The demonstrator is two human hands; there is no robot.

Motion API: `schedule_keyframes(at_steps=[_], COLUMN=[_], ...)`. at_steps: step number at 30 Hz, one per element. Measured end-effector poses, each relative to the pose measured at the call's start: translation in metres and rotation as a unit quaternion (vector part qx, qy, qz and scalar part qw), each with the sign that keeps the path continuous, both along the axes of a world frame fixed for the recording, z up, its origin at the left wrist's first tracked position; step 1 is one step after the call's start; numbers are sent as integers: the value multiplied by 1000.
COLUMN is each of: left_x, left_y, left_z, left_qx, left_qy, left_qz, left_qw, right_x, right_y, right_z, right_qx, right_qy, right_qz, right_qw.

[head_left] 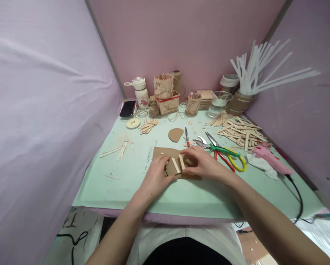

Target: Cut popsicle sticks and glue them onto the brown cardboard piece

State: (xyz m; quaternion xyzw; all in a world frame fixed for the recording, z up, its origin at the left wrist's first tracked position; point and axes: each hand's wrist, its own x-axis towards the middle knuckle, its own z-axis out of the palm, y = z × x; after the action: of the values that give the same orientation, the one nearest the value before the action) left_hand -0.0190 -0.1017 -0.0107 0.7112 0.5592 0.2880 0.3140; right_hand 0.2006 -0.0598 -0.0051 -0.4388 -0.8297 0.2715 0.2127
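A brown piece of cardboard [160,151] lies flat near the table's front, with a dark curved line drawn on it. Short pale wooden stick pieces [176,165] rest on it side by side at a slant. My left hand [157,175] is on the cardboard's left part, its fingers curled and thumb along the near edge, holding it down. From the right, my right hand [202,162] has thumb and index finger at the two ends of another short wooden stick piece [181,162]. My fingers hide part of the cardboard.
Beyond the hands lie a cardboard shape [176,135], a red marker [187,137], pruning shears [222,149] and yellow-handled scissors [236,162]. At right are a pink glue gun [272,160] with cord and piled craft sticks [240,130]. A clear water bowl [218,105] stands behind.
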Motion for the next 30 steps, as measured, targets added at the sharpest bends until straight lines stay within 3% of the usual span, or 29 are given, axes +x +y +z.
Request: schedule_keyframes(at_steps=[5,30], left_x=[-1,-5], left_y=[8,11], left_z=[-3,-8], left_qx=[8,-2], left_qy=[27,67], left_qz=[-56,-68], left_qw=[998,995], right_x=[-7,-10], right_y=[7,1], right_z=[-9,-6], right_qx=[-1,-44], right_qy=[-64,-62], right_qz=[5,20], right_qw=[998,997])
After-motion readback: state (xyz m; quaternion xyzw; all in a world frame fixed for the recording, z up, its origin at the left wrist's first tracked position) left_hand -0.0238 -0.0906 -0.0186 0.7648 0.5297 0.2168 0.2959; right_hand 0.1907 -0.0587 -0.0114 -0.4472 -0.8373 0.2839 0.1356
